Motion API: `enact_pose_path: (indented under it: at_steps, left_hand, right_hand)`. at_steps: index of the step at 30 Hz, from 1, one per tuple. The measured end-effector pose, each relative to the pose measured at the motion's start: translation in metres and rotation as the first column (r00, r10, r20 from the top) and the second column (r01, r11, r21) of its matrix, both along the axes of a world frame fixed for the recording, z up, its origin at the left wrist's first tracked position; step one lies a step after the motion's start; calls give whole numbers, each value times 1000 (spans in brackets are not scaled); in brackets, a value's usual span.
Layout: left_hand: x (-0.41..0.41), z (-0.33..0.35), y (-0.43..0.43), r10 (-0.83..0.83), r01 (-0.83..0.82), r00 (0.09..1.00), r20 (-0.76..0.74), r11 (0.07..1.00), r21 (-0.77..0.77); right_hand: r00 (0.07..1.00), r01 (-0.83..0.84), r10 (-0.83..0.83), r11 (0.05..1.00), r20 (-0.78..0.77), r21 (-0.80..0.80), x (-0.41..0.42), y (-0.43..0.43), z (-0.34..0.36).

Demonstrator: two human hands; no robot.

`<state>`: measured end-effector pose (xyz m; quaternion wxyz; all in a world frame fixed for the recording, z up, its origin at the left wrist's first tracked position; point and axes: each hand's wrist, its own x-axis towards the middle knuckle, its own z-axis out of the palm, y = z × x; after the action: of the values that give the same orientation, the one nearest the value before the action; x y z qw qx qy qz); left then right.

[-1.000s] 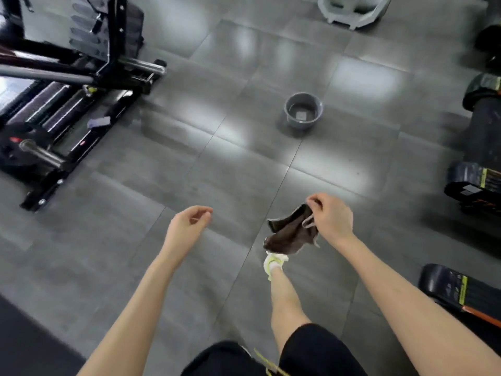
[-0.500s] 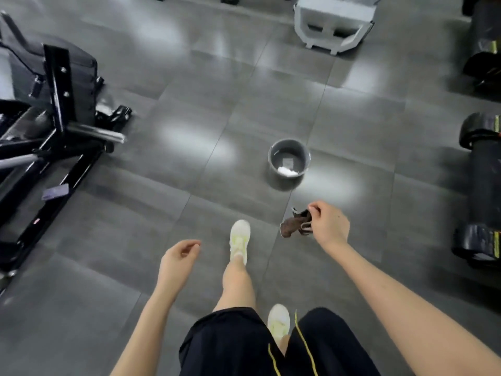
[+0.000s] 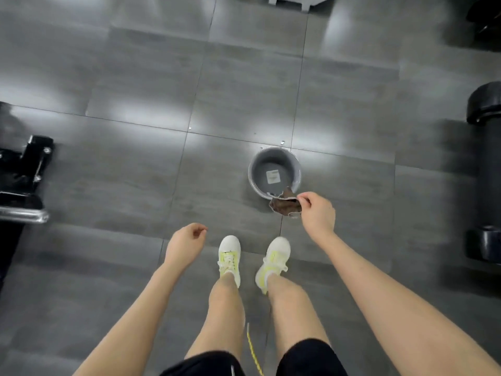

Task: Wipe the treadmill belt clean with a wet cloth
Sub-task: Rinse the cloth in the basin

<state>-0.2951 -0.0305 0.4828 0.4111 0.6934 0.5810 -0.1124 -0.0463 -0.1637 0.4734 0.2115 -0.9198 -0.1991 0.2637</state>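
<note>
A small brown cloth (image 3: 285,205) hangs from my right hand (image 3: 317,213), pinched between thumb and fingers. It dangles just over the near right rim of a grey bucket (image 3: 273,173) that stands on the floor straight ahead. A white label lies on the bucket's bottom. My left hand (image 3: 185,244) is lower and to the left, fingers loosely curled, holding nothing. The black end of a treadmill (image 3: 485,175) shows at the right edge.
Grey floor tiles (image 3: 135,172) fill the view. A black gym machine frame (image 3: 24,175) with a chrome bar juts in from the left. A white machine base (image 3: 292,1) sits at the top. My two feet in white shoes (image 3: 230,256) stand just short of the bucket.
I have walked up to the bucket, which now lies just in front of my feet. My right hand has carried the cloth forward to the bucket's rim. The left machine has slid out of view.
</note>
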Motion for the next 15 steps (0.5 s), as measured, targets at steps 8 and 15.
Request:
enact_pose_path:
  at_steps: [8,15]
  left_hand:
    - [87,-114,57,138,-135,990,40,988,-71]
    - [155,-246,99,131,-118,979,155,989,-88]
  right_hand:
    - [997,51,-47,995,-58,81,89,77,-108]
    - [972,164,-113,954,-206,251,133,106,-244]
